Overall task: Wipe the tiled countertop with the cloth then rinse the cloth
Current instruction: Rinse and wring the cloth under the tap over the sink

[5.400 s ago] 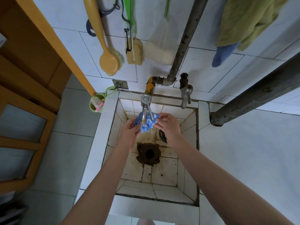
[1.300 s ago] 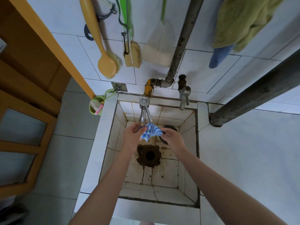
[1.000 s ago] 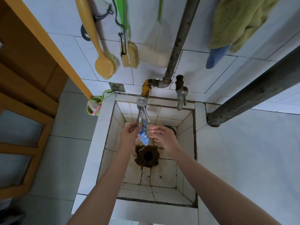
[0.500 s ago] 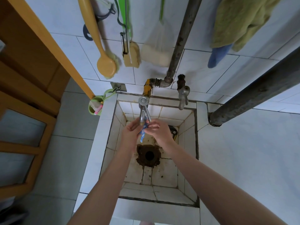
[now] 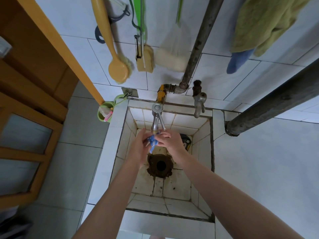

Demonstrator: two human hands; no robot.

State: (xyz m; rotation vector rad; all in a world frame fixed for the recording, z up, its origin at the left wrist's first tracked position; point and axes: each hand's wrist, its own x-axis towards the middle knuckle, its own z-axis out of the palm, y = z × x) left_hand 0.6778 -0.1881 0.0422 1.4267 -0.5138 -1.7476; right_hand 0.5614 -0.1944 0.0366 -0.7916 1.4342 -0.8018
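Note:
The blue and white cloth is bunched small between my two hands, right under the spout of the chrome tap over the tiled sink. My left hand holds it from the left and my right hand pinches it from the right. A corner of the cloth hangs down toward the rusty drain. Most of the cloth is hidden by my fingers.
A second old tap sticks out at the sink's back right. A thick pipe crosses on the right. Brushes and sponges hang on the wall above, with a green towel. A green cup hangs left.
The cloth was spread under the tap, then pulled out and squeezed. Now both hands have closed together and bunched it tight below the spout.

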